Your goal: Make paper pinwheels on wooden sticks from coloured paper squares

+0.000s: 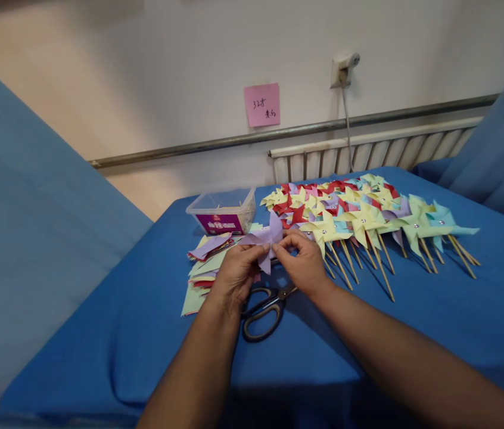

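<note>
Both hands, left (234, 275) & right (304, 265), grip clamped on purple paper (266, 238); scissors (264, 307) beneath, pinwheels (359, 217) right.

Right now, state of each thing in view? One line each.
left hand: pinching the purple paper pinwheel.
right hand: pinching the same pinwheel.
purple paper pinwheel: folded, held above the table between both hands.
scissors: lying under the hands, blades hidden.
plastic box: lid off, upright.
paper squares: loose stack, flat.
finished pinwheels: on sticks, lying in overlapping rows.
</note>
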Available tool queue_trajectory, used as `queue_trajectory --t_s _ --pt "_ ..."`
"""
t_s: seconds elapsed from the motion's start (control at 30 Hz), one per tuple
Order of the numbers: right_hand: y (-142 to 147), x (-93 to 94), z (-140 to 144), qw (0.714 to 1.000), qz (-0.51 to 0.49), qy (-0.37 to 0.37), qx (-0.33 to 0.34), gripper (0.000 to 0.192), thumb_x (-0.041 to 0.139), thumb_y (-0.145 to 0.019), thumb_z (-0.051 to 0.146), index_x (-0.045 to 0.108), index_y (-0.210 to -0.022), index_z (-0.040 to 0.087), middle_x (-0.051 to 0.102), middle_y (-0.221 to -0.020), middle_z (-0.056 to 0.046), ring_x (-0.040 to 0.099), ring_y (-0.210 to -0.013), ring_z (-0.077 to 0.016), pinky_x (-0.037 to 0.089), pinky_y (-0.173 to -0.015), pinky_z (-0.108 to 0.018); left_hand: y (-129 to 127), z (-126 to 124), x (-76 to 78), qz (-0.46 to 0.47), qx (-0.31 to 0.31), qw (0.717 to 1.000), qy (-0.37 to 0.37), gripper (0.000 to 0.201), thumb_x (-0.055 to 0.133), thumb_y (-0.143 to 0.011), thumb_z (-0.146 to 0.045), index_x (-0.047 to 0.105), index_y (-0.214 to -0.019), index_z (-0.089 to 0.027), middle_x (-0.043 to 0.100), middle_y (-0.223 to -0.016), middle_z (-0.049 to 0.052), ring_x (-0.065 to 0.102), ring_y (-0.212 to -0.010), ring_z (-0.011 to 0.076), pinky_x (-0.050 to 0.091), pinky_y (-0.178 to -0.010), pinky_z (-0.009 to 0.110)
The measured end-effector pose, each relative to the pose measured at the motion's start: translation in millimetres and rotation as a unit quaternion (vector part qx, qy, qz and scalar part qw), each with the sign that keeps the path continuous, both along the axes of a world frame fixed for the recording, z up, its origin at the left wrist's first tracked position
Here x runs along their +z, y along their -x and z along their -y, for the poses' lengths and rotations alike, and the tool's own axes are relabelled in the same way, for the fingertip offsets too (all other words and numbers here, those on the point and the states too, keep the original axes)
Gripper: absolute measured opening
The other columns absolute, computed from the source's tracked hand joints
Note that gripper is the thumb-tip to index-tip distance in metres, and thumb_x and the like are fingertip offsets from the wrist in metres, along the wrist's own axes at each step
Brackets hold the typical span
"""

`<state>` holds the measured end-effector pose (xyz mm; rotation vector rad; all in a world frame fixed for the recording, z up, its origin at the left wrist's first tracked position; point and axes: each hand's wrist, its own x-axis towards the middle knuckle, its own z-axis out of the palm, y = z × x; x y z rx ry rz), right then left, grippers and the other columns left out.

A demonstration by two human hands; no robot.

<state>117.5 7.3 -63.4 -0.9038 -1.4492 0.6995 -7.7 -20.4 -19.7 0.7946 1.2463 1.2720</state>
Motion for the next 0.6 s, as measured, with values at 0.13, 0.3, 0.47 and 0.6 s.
queue_trajectory --t_s 0.13,0.3,0.47,0.6 --pt "-0.1 0.2 -0.7 1.0 0.005 -0.004 -0.004 0.015 0.064 -0.076 0.027 0.06 -0.062 0.021 0.064 -0.08 -0.003 0.061 -0.081 -0.0174 0.047 -0.075 -0.03 1.3 -1.0 -2.2 -0.007 -0.001 1.0 -0.001 0.022 0.08 -0.052 -0.023 0.068 -0.064 -0.01 0.059 -0.05 0.002 0.05 -0.04 0.01 0.036 -0.038 0.021" --pt "-0.2 2.3 0.7 1.0 0.013 -0.007 -0.005 0.018 0.063 -0.076 0.028 0.058 -0.061 0.021 0.062 -0.074 -0.002 0.06 -0.077 -0.0169 0.047 -0.073 -0.029 1.2 -2.1 -3.3 -0.003 -0.005 1.0 -0.002 0.021 0.079 -0.051 -0.023 0.068 -0.063 -0.01 0.06 -0.05 0.002 0.051 -0.041 0.0106 0.038 -0.039 0.021" --pt "0.0 2.1 2.3 0.999 -0.016 0.036 0.011 0.014 0.065 -0.075 0.031 0.059 -0.069 0.02 0.061 -0.072 0.0 0.058 -0.071 -0.0156 0.047 -0.071 -0.03 -0.9 -0.4 0.2 -0.004 0.005 1.0 -0.001 0.016 0.077 -0.052 -0.022 0.068 -0.06 -0.012 0.059 -0.046 0.002 0.052 -0.043 0.0117 0.041 -0.042 0.022" --pt "0.5 -0.6 0.0 0.984 -0.139 0.098 0.061 0.032 0.071 -0.069 0.034 0.056 -0.094 0.02 0.067 -0.087 -0.002 0.063 -0.081 -0.0177 0.051 -0.077 -0.034 -1.8 0.8 2.0 -0.001 0.002 1.0 -0.013 0.014 0.077 -0.053 -0.02 0.069 -0.061 -0.012 0.057 -0.045 0.001 0.053 -0.044 0.0123 0.043 -0.045 0.022"
